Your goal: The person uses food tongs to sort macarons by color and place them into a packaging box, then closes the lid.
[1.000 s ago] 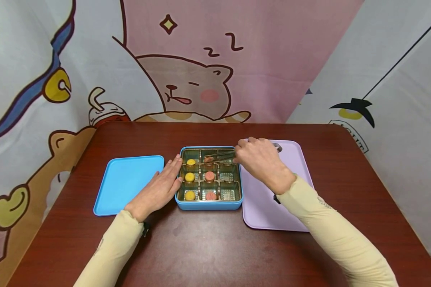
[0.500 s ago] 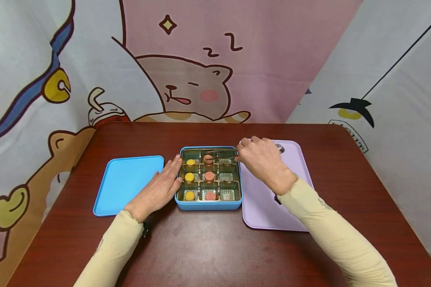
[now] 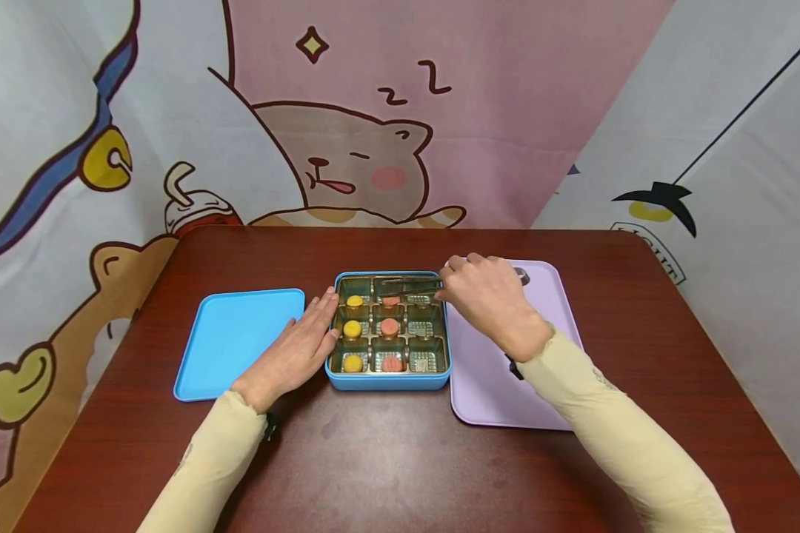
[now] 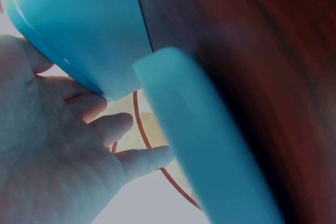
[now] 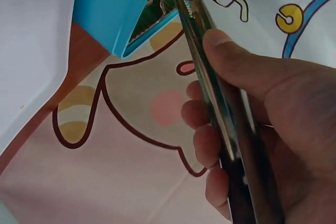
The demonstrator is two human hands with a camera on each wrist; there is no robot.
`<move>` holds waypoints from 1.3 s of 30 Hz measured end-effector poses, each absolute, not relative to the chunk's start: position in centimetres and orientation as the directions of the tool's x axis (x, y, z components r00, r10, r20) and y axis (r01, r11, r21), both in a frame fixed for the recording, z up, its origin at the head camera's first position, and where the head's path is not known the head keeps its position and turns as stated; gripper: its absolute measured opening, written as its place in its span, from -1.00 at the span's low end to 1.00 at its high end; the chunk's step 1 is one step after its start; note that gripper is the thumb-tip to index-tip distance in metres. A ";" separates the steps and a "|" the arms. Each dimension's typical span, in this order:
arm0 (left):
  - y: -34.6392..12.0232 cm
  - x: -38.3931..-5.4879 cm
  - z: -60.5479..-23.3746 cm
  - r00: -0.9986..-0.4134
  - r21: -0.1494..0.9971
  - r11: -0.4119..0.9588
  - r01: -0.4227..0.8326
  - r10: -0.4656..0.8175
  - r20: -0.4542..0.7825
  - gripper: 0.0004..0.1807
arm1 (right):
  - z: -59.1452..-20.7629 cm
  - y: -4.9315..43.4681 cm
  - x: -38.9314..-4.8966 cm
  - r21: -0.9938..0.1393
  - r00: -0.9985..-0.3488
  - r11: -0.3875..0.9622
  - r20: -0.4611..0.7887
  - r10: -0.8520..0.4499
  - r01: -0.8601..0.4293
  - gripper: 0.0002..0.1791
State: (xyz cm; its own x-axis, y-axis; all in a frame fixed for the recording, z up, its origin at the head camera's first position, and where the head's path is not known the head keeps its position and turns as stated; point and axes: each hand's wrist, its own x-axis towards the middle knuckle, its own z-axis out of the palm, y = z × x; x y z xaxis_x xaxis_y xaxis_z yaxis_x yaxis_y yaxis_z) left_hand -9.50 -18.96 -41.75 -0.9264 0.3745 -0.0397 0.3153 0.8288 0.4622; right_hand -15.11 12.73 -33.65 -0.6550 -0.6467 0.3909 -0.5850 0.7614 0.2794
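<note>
A blue box with a gold divided insert stands mid-table. Yellow round sweets lie in its left column, pink round sweets in its middle column; the right column holds none. My right hand grips metal tongs, thumb on one arm and fingers round the other. The tongs' tips reach over the back middle compartment, just above a pink sweet lying there. Against the box's left side rests my left hand, its fingers extended; the left wrist view shows the fingers at the box wall.
A blue lid lies on the table left of the box, partly under the left hand and forearm. To the right, a lilac tray sits beside the box under the right hand. A printed cloth hangs behind the table.
The pink sweet held at the tongs' tips has been let go and now lies in the back middle compartment. The tongs' arms have spread apart. My left hand stays in place.
</note>
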 end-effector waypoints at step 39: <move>-19.2 -9.8 -41.5 -0.922 0.453 0.831 0.321 0.384 -0.052 -0.32 | -36.6 28.3 -7.1 -0.185 -0.835 0.875 0.436 -0.335 -0.448 -0.49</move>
